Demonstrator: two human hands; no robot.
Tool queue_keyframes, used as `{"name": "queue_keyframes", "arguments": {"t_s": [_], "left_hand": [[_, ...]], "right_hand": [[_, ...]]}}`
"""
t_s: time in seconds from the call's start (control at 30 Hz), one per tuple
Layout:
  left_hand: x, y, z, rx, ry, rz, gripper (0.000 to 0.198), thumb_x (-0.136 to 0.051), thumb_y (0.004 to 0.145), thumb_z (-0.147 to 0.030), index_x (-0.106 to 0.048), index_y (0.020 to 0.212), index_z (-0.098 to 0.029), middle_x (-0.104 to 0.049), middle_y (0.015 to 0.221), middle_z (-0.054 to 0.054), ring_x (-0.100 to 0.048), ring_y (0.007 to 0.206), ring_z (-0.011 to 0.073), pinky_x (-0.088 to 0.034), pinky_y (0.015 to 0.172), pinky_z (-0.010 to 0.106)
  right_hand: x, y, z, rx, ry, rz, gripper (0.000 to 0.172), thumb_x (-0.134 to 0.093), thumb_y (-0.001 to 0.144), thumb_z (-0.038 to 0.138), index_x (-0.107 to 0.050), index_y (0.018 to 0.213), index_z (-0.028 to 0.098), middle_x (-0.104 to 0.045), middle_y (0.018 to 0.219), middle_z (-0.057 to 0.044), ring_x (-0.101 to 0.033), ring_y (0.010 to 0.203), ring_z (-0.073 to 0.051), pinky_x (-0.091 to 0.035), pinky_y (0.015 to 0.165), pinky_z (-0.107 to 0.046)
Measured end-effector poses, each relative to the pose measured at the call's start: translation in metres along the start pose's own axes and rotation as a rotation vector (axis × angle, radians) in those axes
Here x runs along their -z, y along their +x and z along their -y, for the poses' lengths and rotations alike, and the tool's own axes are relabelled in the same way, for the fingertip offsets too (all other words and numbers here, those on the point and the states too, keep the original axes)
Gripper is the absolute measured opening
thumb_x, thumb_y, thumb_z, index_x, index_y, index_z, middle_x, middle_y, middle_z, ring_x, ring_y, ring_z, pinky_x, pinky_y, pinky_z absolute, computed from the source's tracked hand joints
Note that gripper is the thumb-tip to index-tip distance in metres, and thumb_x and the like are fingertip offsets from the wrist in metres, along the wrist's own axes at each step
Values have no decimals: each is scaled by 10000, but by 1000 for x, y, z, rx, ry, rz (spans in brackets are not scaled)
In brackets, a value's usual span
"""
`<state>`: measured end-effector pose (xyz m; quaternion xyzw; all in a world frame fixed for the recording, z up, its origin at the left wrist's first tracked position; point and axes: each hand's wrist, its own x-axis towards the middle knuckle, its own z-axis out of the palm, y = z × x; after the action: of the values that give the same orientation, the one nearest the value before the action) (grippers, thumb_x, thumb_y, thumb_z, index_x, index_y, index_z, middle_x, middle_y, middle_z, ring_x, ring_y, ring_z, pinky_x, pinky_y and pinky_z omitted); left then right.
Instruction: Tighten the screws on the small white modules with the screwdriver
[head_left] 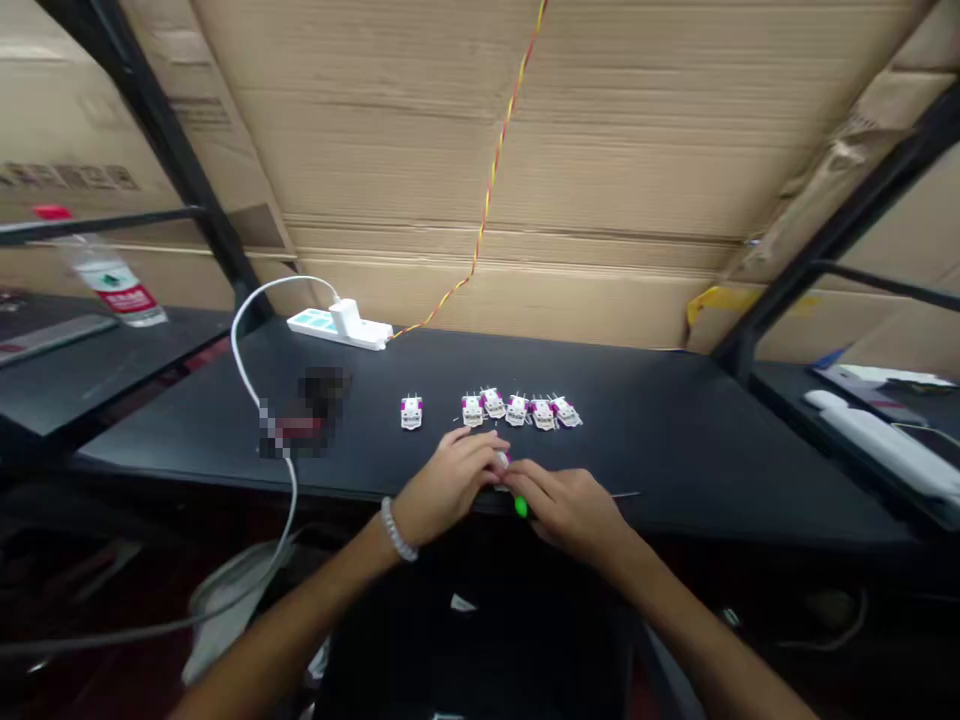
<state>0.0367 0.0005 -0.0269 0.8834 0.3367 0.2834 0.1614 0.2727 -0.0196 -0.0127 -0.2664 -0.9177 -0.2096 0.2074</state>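
My left hand and my right hand meet at the front edge of a black table. The left fingers are pinched round a small white and magenta part. My right hand is closed round a tool with a green handle, its tip against that part. Just beyond the hands, several like white and magenta parts lie in a row. One more part lies apart to their left. A beaded band is on my left wrist.
A white power strip with a plug and white cable sits at the table's back left. A blurred dark object lies left of the parts. Cardboard walls stand behind, with a red-yellow wire hanging. A plastic bottle lies on the left shelf.
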Motion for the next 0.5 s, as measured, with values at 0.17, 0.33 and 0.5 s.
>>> {"name": "queue_keyframes", "arguments": {"t_s": [0.17, 0.33, 0.5], "left_hand": [[0, -1, -1, -24, 36, -1, 249, -467, 1094, -123, -690, 1166, -205, -737, 1436, 124, -594, 1489, 260, -381, 1316, 562], [0, -1, 0, -26, 57, 15, 251, -456, 1099, -128, -686, 1167, -200, -727, 1450, 132, -595, 1490, 270, -406, 1304, 563], [-2, -1, 0, -34, 70, 6, 258, -455, 1084, -98, -689, 1142, -190, -736, 1433, 149, -607, 1480, 280, -433, 1290, 570]], "right_hand": [[1, -1, -2, 21, 4, -32, 300, -413, 1075, 86, -709, 1099, 130, -805, 994, -73, -675, 647, -146, -416, 535, -300], [2, 0, -2, 24, 12, -56, 322, -405, 1065, 56, -717, 1082, 130, -817, 988, -58, -667, 624, -141, -413, 529, -299], [1, -1, -3, 31, 36, -19, 319, -462, 996, 6, -726, 1131, 124, -814, 1046, -86, -670, 663, -138, -434, 550, -274]]}}
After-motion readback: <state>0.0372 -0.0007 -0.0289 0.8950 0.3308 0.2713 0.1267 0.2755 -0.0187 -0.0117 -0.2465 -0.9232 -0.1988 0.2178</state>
